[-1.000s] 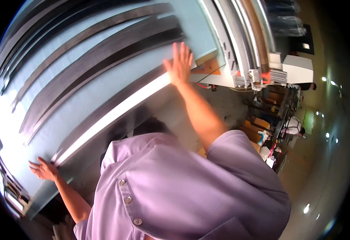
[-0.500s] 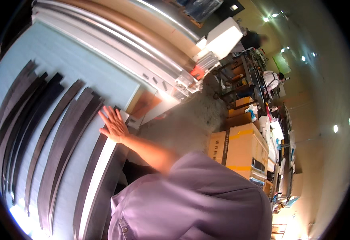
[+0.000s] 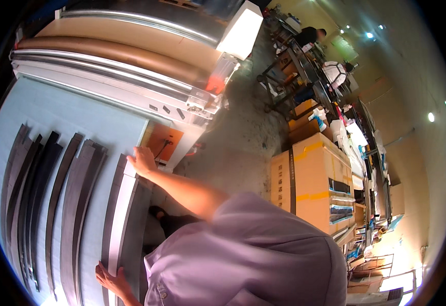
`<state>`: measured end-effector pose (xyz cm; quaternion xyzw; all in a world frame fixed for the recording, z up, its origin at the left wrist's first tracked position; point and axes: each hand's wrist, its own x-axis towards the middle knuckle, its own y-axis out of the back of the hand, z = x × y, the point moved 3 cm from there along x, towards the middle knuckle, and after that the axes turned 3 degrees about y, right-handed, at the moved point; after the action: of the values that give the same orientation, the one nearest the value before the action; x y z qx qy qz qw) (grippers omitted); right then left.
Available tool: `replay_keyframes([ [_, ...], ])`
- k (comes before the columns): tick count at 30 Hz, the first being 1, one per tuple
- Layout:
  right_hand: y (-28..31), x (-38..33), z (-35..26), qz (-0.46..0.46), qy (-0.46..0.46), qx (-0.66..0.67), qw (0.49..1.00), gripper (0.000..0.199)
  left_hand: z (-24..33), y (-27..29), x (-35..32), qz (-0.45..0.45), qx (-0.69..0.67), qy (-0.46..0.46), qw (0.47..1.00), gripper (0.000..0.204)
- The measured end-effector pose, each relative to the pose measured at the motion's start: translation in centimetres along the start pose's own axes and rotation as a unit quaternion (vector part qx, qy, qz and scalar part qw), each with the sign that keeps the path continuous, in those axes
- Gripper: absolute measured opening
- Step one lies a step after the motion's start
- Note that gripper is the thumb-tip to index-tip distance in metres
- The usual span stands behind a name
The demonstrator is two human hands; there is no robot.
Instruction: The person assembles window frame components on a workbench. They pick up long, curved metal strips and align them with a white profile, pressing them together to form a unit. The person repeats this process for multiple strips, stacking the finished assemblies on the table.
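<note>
A long white strip (image 3: 118, 214) lies lengthwise on a dark strip near the edge of a pale blue work surface (image 3: 80, 109). My right hand (image 3: 142, 162) is at its far end, with bent fingers closed on that end. Lower down, my left hand (image 3: 113, 281) lies across the white strip, thumb and fingers spread to either side. Just left of it runs a bundle of dark grey strips (image 3: 82, 188). More dark strips (image 3: 39, 188) lie side by side farther left.
A machine with a brown roller (image 3: 116, 53) and metal rails spans the surface's far side. An orange panel (image 3: 167, 140) sits by its corner. Large cardboard boxes (image 3: 312, 173) stand to my right. Two people (image 3: 333, 74) are at cluttered benches farther off.
My right hand has gone from spread fingers above the strip's end to bent fingers on it. My left hand has come into view on the strip. The whole view has shifted.
</note>
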<state>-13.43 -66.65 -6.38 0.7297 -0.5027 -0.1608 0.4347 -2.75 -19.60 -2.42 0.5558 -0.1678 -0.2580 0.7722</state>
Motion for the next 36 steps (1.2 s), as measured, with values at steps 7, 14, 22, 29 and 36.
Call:
replay_keyframes([
  [7, -1.8, -3.0, -1.7, -0.108, -0.003, 0.063, 0.992, 0.049, 0.2, -1.4, 1.3, -0.008, -0.036, -0.032, 0.999, 0.09],
  [14, 3.3, -2.2, -7.0, -0.287, 0.2, 0.014, 0.937, 0.089, 3.2, 0.5, 1.0, 0.006, -0.061, -0.007, 0.998, 0.094],
  [22, -0.3, -5.3, -9.0, -0.403, 0.519, -0.165, 0.735, 0.118, 1.4, -0.8, 1.3, -0.028, -0.03, -0.073, 0.996, 0.089],
  [29, -1.0, -5.6, -10.0, -0.375, 0.547, -0.185, 0.725, 0.095, 1.1, -0.9, 1.3, 0.019, -0.048, -0.122, 0.991, 0.082],
  [36, -1.1, -6.1, -9.7, -0.386, 0.526, -0.209, 0.728, 0.085, 1.7, -0.5, 1.4, 0.007, -0.046, -0.114, 0.992, 0.083],
])
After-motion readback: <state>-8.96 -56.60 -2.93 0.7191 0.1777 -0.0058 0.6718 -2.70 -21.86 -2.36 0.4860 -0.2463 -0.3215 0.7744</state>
